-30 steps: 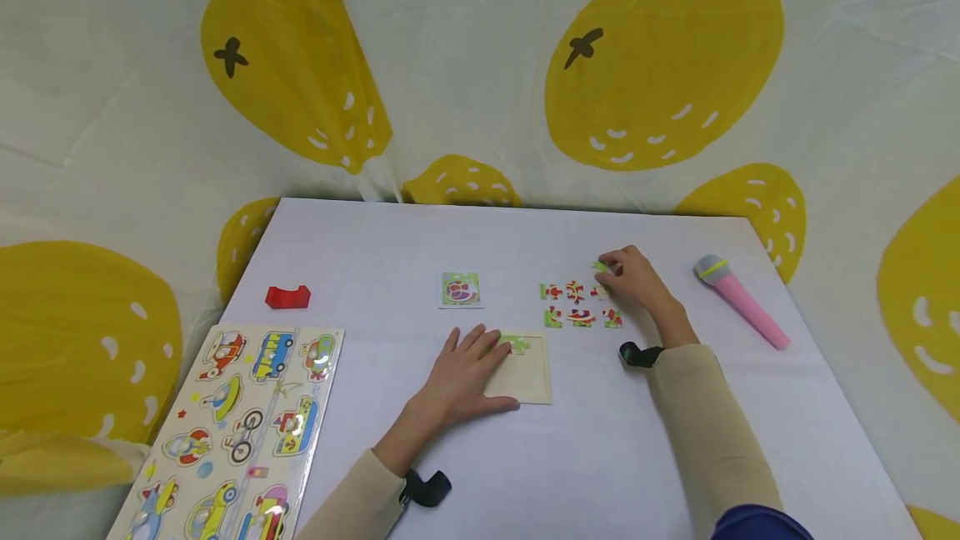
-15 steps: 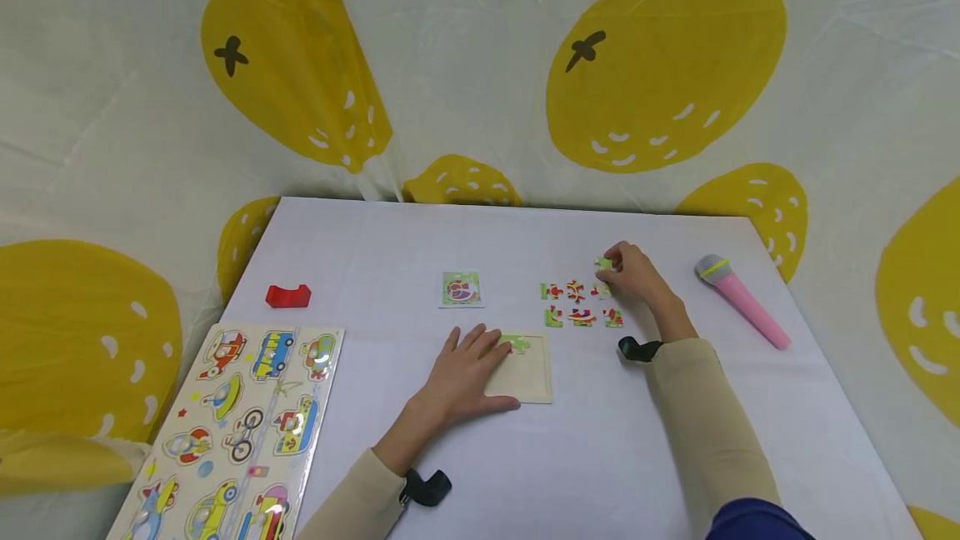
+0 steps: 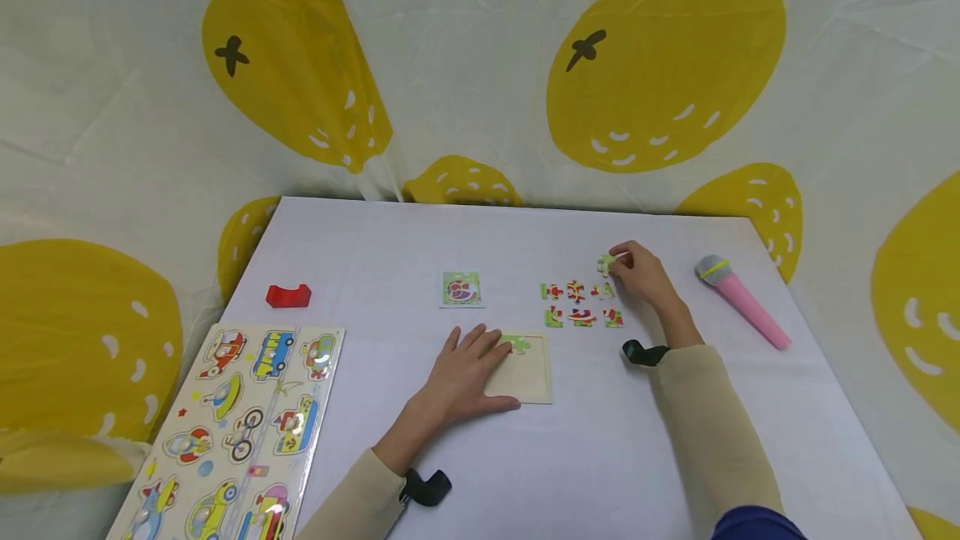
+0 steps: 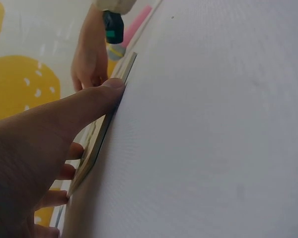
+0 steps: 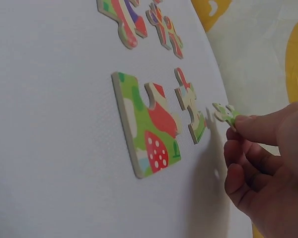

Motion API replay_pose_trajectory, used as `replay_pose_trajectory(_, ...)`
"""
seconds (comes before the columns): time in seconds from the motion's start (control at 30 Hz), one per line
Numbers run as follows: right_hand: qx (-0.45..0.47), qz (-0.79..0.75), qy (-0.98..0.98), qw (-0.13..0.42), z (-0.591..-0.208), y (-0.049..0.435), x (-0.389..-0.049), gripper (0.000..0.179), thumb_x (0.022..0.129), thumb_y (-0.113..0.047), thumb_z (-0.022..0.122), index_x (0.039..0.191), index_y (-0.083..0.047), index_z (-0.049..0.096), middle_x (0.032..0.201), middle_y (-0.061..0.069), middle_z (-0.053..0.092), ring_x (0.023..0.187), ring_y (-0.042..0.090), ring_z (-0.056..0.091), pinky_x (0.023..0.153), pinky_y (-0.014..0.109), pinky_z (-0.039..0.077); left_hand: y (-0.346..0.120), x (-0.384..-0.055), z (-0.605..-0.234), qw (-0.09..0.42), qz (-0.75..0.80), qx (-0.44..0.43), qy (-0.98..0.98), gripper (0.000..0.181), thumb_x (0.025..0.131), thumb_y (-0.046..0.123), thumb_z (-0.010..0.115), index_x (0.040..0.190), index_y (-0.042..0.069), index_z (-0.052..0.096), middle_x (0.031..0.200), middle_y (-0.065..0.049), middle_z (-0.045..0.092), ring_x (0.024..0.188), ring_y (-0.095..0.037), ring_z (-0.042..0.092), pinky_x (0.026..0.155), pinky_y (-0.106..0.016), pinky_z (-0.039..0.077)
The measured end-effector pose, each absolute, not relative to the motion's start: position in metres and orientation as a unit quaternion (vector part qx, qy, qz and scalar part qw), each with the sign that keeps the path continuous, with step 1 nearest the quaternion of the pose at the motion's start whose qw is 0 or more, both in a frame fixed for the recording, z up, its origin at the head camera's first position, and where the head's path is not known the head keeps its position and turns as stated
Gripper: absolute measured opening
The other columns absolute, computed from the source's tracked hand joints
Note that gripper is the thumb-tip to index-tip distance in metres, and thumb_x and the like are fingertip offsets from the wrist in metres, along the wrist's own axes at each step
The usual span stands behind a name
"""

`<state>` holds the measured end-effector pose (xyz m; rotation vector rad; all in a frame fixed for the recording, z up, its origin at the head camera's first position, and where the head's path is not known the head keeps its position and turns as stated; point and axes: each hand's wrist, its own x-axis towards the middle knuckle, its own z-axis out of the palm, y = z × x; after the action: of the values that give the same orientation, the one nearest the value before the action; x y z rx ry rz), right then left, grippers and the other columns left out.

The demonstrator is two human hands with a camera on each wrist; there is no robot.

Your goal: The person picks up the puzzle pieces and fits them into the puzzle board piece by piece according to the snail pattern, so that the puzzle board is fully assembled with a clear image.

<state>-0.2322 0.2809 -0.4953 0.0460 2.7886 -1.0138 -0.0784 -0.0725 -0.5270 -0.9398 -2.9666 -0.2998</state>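
Observation:
A green jigsaw puzzle piece (image 3: 604,263) is pinched between thumb and fingers of my right hand (image 3: 643,276); in the right wrist view this piece (image 5: 224,114) is raised off the table. Just in front of that hand lie several red and green puzzle pieces (image 3: 575,292) in two rows. My left hand (image 3: 461,373) rests with spread fingers at the left side of a shallow wooden puzzle tray (image 3: 534,382), its thumb touching the front edge. A green piece (image 3: 519,345) sits at the tray's back, partly hidden by the fingers.
A small picture card (image 3: 461,290) lies behind the tray. At left are a red block (image 3: 288,297) and a large vehicle puzzle board (image 3: 232,432). A pink toy microphone (image 3: 742,302) lies to the right of my right hand.
My right hand has drawn the green piece slightly right and away from the rows, uncovering the piece below it. The left hand has stayed on the tray.

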Motion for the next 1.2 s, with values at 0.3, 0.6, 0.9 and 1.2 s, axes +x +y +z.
replay_pose_trajectory(0.3, 0.005, -0.364, 0.930, 0.049, -0.491, 0.277, -0.221, 0.035, 0.101, -0.022, 0.056, 0.131, -0.004, 0.054, 0.109, 0.017, 0.061, 0.091, 0.027, 0.055, 0.069, 0.025, 0.049, -0.072, -0.079, -0.528, 0.015, -0.095, -0.302, -0.948, 0.085, 0.082, 0.080, 0.056, 0.146, 0.024, 0.052, 0.152, -0.001, 0.047, 0.147, -0.027, 0.038, 0.119, -0.059, 0.032)
replay_pose_trajectory(0.6, -0.012, -0.376, 0.926, 0.034, -0.486, 0.265, -0.203, 0.034, 0.102, -0.026, 0.057, 0.129, -0.007, 0.057, 0.108, 0.017, 0.065, 0.092, 0.026, 0.056, 0.068, 0.023, 0.048, -0.072, -0.080, -0.530, 0.015, -0.098, -0.301, -0.949, 0.085, 0.082, 0.079, 0.056, 0.146, 0.024, 0.052, 0.152, -0.001, 0.047, 0.147, -0.027, 0.038, 0.119, -0.059, 0.031)
replay_pose_trajectory(0.9, -0.029, -0.384, 0.922, 0.034, -0.477, 0.250, -0.186, 0.032, 0.101, -0.023, 0.057, 0.129, -0.008, 0.057, 0.107, 0.015, 0.066, 0.092, 0.025, 0.060, 0.070, 0.020, 0.049, -0.072, -0.080, -0.530, 0.014, -0.102, -0.301, -0.948, 0.085, 0.082, 0.079, 0.056, 0.146, 0.024, 0.052, 0.152, -0.001, 0.047, 0.147, -0.027, 0.038, 0.119, -0.060, 0.031)
replay_pose_trajectory(1.2, -0.083, -0.374, 0.923, 0.021, -0.474, 0.227, -0.167, 0.026, 0.098, -0.018, 0.062, 0.121, -0.007, 0.062, 0.097, 0.011, 0.068, 0.083, 0.023, 0.061, 0.065, 0.018, 0.050, -0.072, -0.080, -0.530, 0.011, -0.103, -0.302, -0.948, 0.085, 0.082, 0.079, 0.056, 0.146, 0.023, 0.052, 0.152, -0.001, 0.047, 0.147, -0.028, 0.038, 0.119, -0.060, 0.031)
